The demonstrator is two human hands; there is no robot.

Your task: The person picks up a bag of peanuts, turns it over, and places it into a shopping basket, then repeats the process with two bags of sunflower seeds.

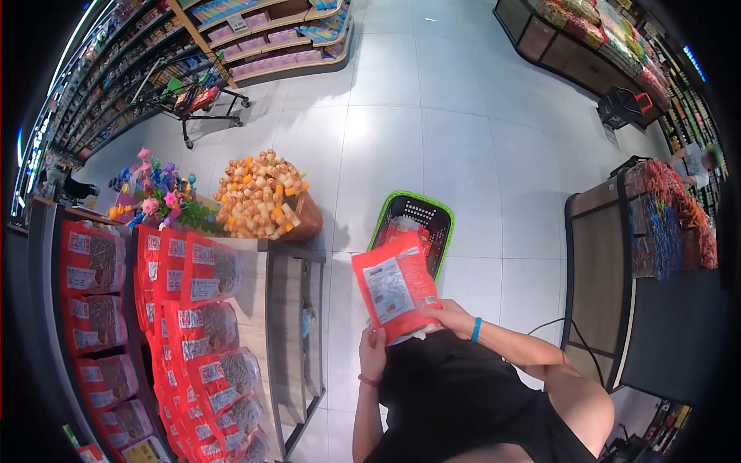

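A red plastic food bag (394,287) with a pale printed label is held up in front of my body. My left hand (373,353) pinches its lower left corner. At the lower right edge, my right hand (450,316) grips the same bag, with a blue band on that wrist. Just beyond the bag, a black shopping basket with a green rim (417,197) stands on the floor. Another red package (407,228) shows inside it, partly covered by the held bag.
To my left, a display stand (258,266) carries rows of similar red bags (212,328). Behind them sit colourful toys (154,189) and a basket of orange-and-tan items (262,193). A shopping cart (197,96) stands further back. Bins of wrapped goods (602,35) line the right.
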